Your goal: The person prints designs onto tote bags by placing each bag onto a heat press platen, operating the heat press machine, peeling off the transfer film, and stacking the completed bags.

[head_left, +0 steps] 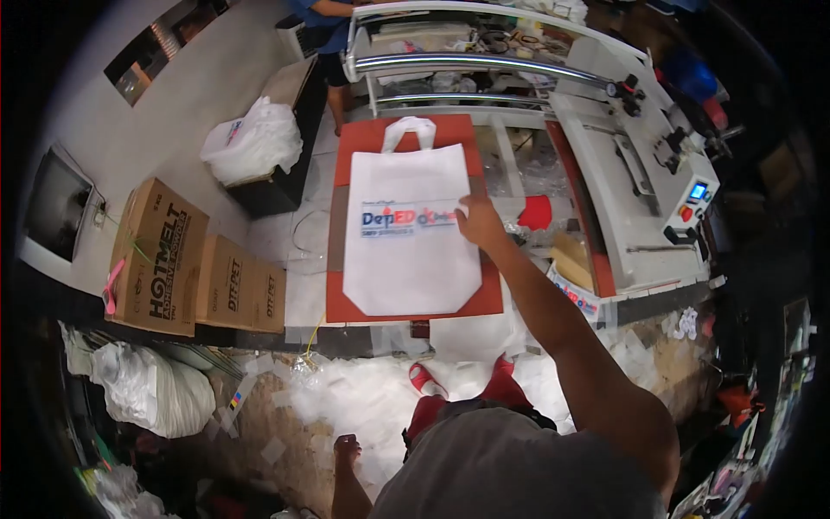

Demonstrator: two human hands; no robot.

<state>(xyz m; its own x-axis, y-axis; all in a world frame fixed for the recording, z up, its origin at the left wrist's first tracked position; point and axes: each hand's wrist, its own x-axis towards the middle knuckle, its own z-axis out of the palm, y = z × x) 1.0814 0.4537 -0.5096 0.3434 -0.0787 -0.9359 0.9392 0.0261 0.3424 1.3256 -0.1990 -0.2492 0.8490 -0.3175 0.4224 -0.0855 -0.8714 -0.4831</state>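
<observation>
A white tote bag (411,268) with a blue and red printed design lies flat on the red-brown platen (475,303), its handle loop (408,134) at the far end. My right hand (474,218) is at the bag's right edge, its fingers closed at the right end of a clear film (437,230) over the print. My left hand (347,448) hangs low near my body, away from the bag, with its fingers curled; whether anything is in it is too small to tell.
A white press machine (640,164) with a metal bar (484,62) stands behind and right. Cardboard boxes (164,259) are at the left, near a dark stand holding white bags (259,143). Another person (324,39) stands at the back. White sheets (346,398) cover the floor.
</observation>
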